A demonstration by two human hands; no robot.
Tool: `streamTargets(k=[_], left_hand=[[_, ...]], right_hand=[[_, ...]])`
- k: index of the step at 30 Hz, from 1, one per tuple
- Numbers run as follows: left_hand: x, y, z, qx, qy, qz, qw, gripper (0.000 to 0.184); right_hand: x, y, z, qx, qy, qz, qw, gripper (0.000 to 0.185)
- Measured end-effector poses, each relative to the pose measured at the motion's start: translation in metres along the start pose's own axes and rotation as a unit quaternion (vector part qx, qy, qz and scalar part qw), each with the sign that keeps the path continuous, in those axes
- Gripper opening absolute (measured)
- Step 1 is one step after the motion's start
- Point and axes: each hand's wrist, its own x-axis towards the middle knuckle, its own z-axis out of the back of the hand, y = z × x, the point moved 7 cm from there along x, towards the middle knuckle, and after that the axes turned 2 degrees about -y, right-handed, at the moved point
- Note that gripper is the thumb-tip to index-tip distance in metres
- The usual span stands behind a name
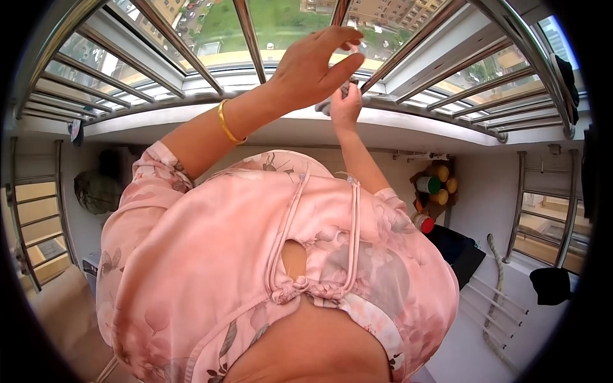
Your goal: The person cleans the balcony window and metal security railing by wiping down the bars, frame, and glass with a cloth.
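My left hand (313, 67), with a gold bangle (228, 121) on its wrist, is raised in front of the metal window bars (249, 38). Its thumb stands apart from the curved fingers, and I see nothing held between them. Just below and to the right, my right hand (347, 107) is closed on a grey cloth (324, 106). The cloth is bunched up beside the lower rail (383, 101), above the white sill (268, 118). Part of the cloth is hidden behind my hands.
More bars (491, 80) curve around both sides of the window. Several cans and jars (434, 185) stand low at the right, near a dark box (456, 252). A rope (495, 281) and a white rack (495, 306) lie farther right. A dark green bag (96, 191) is at the left.
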Motion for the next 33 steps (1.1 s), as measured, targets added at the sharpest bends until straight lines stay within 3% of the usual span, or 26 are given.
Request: streamTargets(k=[1, 2, 3, 5, 7, 9, 11, 13, 16, 17, 18, 19, 20, 22, 23, 24, 27, 29, 30, 31, 32, 33], left_hand=[[-0.024, 0.018, 0.011, -0.009, 0.004, 0.048, 0.999, 0.026], [-0.05, 0.037, 0.021, -0.029, -0.001, 0.128, 0.991, 0.026], [-0.078, 0.056, 0.027, -0.049, -0.008, 0.207, 0.977, 0.026], [-0.136, 0.088, 0.029, -0.024, 0.014, 0.301, 0.953, 0.026], [-0.195, 0.11, 0.029, -0.048, 0.013, 0.382, 0.923, 0.027], [-0.244, 0.118, 0.032, -0.055, 0.009, 0.436, 0.898, 0.028], [-0.272, 0.127, 0.039, -0.056, -0.005, 0.477, 0.877, 0.03], [-0.301, 0.13, 0.048, -0.049, -0.026, 0.521, 0.852, 0.031], [-0.325, 0.139, 0.051, -0.088, -0.086, 0.554, 0.824, 0.033], [-0.327, 0.141, 0.053, -0.1, -0.101, 0.568, 0.811, 0.033], [-0.324, 0.141, 0.054, -0.102, -0.096, 0.562, 0.815, 0.033], [-0.319, 0.142, 0.054, -0.105, -0.09, 0.557, 0.819, 0.033], [-0.314, 0.143, 0.052, -0.109, -0.083, 0.55, 0.824, 0.033], [-0.304, 0.144, 0.05, -0.113, -0.061, 0.54, 0.832, 0.032], [-0.3, 0.145, 0.049, -0.115, -0.049, 0.535, 0.835, 0.031], [-0.297, 0.148, 0.05, -0.112, -0.045, 0.525, 0.842, 0.031], [-0.292, 0.153, 0.049, -0.108, -0.038, 0.506, 0.855, 0.031], [-0.291, 0.153, 0.05, -0.11, -0.034, 0.502, 0.857, 0.031], [-0.29, 0.154, 0.05, -0.115, -0.029, 0.506, 0.854, 0.03], [-0.29, 0.154, 0.049, -0.12, -0.025, 0.512, 0.85, 0.03], [-0.291, 0.154, 0.047, -0.125, -0.02, 0.518, 0.846, 0.03], [-0.291, 0.157, 0.047, -0.128, -0.036, 0.516, 0.846, 0.03]], right_hand=[[0.015, 0.008, 0.003, -0.011, -0.018, 0.056, 0.998, 0.017], [0.029, 0.016, -0.007, -0.025, 0.027, 0.126, 0.991, 0.017], [0.045, -0.006, -0.039, -0.137, 0.154, 0.144, 0.968, 0.029], [0.051, -0.04, -0.074, -0.307, 0.366, -0.029, 0.878, 0.041], [0.057, -0.062, -0.103, -0.294, 0.488, -0.055, 0.82, 0.046], [0.048, -0.038, -0.091, -0.263, 0.492, -0.033, 0.829, 0.042], [0.037, -0.021, -0.067, -0.235, 0.368, 0.041, 0.899, 0.034], [0.0, 0.012, -0.036, -0.162, 0.135, 0.304, 0.929, 0.028], [-0.036, 0.003, -0.015, -0.185, 0.052, 0.254, 0.948, 0.032], [-0.032, -0.027, -0.013, -0.025, 0.045, 0.074, 0.996, 0.031], [-0.039, -0.062, -0.02, 0.136, 0.037, -0.112, 0.984, 0.03], [-0.055, -0.094, -0.035, 0.289, 0.027, -0.292, 0.911, 0.03], [-0.054, -0.111, -0.047, 0.425, 0.048, -0.364, 0.827, 0.026], [-0.056, -0.118, -0.06, 0.533, 0.032, -0.469, 0.703, 0.026], [-0.061, -0.119, -0.066, 0.58, 0.023, -0.515, 0.63, 0.027], [-0.067, -0.106, -0.063, 0.601, 0.015, -0.537, 0.592, 0.033], [-0.071, -0.094, -0.069, 0.66, 0.0, -0.534, 0.528, 0.031], [-0.081, -0.078, -0.094, 0.652, 0.067, -0.539, 0.529, 0.027], [-0.095, -0.066, -0.124, 0.682, 0.148, -0.561, 0.446, 0.023], [-0.108, -0.032, -0.148, 0.771, 0.295, -0.445, 0.349, 0.02], [-0.13, -0.043, -0.186, 0.674, 0.249, -0.539, 0.44, 0.024], [-0.144, 0.01, -0.186, 0.581, 0.29, -0.591, 0.479, 0.028]])
